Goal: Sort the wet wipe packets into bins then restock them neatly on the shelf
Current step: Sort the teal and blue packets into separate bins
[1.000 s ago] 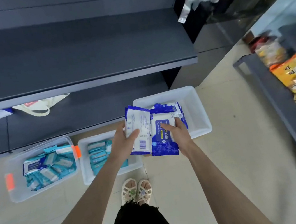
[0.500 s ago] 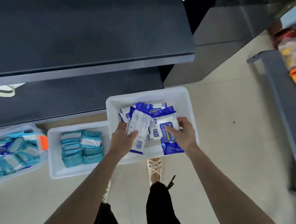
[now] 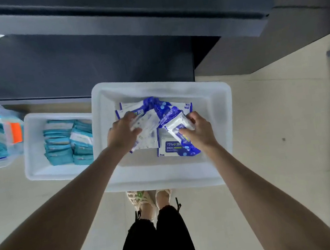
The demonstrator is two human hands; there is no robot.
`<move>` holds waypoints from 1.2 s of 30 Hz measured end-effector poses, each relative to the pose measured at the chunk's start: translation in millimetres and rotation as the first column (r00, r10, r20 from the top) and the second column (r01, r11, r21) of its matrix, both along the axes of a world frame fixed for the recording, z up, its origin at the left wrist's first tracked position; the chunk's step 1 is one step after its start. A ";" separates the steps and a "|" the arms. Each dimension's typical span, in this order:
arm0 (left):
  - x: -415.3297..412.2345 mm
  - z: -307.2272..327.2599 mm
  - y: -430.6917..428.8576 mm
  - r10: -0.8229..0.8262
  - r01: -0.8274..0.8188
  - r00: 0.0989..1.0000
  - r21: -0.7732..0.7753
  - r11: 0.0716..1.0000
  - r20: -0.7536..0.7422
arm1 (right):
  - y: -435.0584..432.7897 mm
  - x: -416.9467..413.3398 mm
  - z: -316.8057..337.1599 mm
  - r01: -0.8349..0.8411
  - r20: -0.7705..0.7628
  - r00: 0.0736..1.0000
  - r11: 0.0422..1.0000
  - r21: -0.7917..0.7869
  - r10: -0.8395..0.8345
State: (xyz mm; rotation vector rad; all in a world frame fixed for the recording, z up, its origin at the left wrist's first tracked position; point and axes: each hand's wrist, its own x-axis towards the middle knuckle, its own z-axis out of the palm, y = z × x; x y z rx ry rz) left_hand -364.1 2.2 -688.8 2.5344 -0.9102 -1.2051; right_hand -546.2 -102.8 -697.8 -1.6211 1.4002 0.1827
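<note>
Beige tiled floor, 3 bins lined along dark grey shelf base. Left hand grips pale packet, right hand curls round blue-white packet, both inside large white bin atop blue packet pile. Teal packets fill smaller white bin; clear tub far left.

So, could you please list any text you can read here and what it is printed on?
"75%": on the blue wet wipe packet at the near side of the large white bin.
Smaller print under it: blurred.
Teal packets: labels too small to read.
</note>
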 end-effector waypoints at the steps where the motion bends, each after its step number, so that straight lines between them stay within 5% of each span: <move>1: 5.0 -12.2 -4.4 -0.052 0.051 0.999 0.010 0.999 0.018 | -3.8 2.3 -13.0 -0.052 -0.025 0.998 0.999 -0.008 0.052; 6: 26.4 -61.2 -23.7 -0.274 0.274 0.955 0.015 0.962 0.111 | -22.9 18.6 -68.5 -0.323 -0.144 0.941 0.941 -0.099 0.307; 13: 28.9 -98.5 -22.1 -0.343 0.356 0.897 0.004 0.934 0.279 | -23.1 25.7 -103.4 -0.507 -0.268 0.859 0.799 -0.323 0.436; 21: 38.0 -95.3 -23.8 -0.495 0.477 0.862 0.160 0.864 0.109 | -30.9 30.2 -86.3 -0.694 -0.404 0.676 0.717 -0.066 0.616; 29: 33.0 -39.6 -4.9 -0.338 0.337 0.936 0.026 0.941 0.094 | -20.6 53.6 -33.1 -0.533 -0.220 0.831 0.844 -0.059 0.510; 36: 70.5 26.8 25.5 -0.190 0.210 0.965 -0.100 0.973 0.180 | 6.2 101.8 26.7 -0.511 -0.121 0.860 0.845 -0.161 0.496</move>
